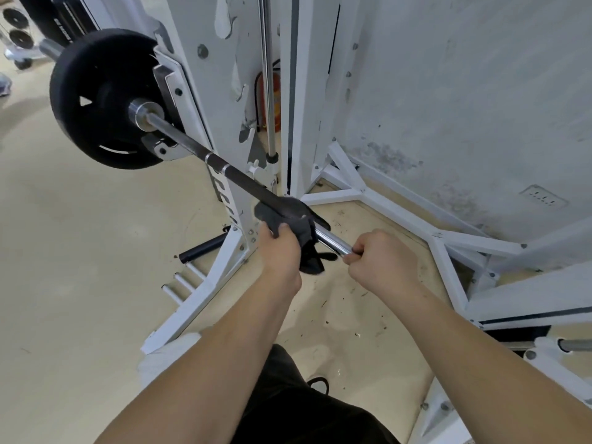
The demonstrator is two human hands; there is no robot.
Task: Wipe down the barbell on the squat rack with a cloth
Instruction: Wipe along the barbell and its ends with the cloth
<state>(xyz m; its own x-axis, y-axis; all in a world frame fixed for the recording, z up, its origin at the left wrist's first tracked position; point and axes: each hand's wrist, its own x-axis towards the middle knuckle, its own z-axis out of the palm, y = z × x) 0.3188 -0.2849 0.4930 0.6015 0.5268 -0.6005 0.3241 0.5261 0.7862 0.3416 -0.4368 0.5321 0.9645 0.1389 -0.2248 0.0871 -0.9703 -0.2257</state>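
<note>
The barbell [198,152] runs from upper left toward me, resting on the white squat rack [205,100], with a black weight plate [96,97] on its far end. A dark grey cloth [288,213] is draped over the bar. My left hand [280,251] grips the cloth's lower part just under the bar. My right hand [381,259] is curled round the shiny chrome stretch of the bar, a little nearer to me than the cloth. The bar beyond my right hand is hidden.
White rack base beams [400,213] spread across the beige floor on the right, against a stained wall. A red fire extinguisher [272,100] stands behind the upright. Plate storage pegs [182,280] stick out low on the left. More plates [16,27] hang at the far left.
</note>
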